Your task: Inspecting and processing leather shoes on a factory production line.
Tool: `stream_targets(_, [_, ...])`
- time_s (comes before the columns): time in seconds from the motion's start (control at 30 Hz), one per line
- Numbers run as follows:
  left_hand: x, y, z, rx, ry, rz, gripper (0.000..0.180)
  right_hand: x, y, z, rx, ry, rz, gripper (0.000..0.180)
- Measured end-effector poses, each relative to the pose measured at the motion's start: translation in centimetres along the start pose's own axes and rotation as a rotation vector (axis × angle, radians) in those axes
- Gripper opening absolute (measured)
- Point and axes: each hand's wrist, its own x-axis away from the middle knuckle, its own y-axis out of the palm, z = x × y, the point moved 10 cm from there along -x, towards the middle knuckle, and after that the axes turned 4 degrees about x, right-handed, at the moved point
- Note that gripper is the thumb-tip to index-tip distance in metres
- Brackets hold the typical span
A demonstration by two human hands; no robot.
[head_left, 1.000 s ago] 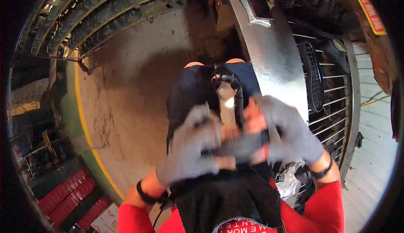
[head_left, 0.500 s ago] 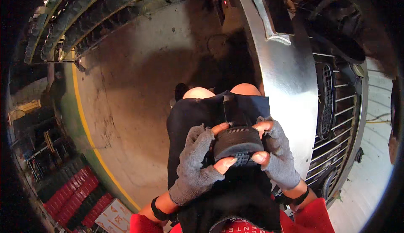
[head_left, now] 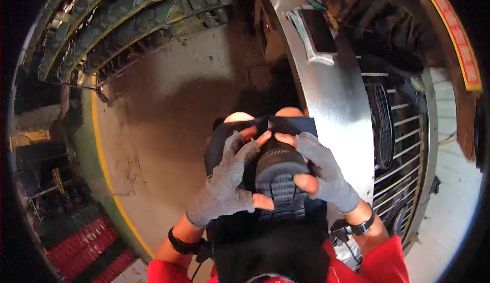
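Currently both gloved hands grip a black shoe (head_left: 278, 181), sole up, at frame centre over the lap: left hand (head_left: 224, 186) on its side, right hand (head_left: 324, 173) opposite. Metal table (head_left: 332, 94) right; stacked soles (head_left: 143, 22) upper left. Progress unclear.

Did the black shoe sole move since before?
Yes. The black shoe sole, held by both hands, turned its treaded underside up and sits nearer the metal bench edge.

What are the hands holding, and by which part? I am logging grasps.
Both hands, left hand and right hand, hold a black shoe, sole up, gripped along its two sides.
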Motion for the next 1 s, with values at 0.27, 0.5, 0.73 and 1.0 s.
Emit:
stream_targets(0.27, [3.6, 2.0, 9.4, 0.221, 0.282, 0.018, 0.121, 10.5, -0.5, -3.9, -0.606, 0.118, 0.23, 0.08])
stream_targets(0.5, [4.3, 1.6, 19.6, 0.078, 0.853, 0.135, 0.073, 15.2, 1.3, -4.2, -1.152, 0.223, 0.212, 0.09])
stream_targets(0.73, [0.6, 4.8, 4.0, 0.735, 0.098, 0.419, 0.081, 14.4, 6.3, 4.7, -1.096, 0.322, 0.175, 0.058])
stream_targets(1.0, [-0.3, 6.7, 5.1, -0.409, 0.174, 0.481, 0.055, 16.0, 7.6, 10.6, -1.238, 0.512, 0.323, 0.039])
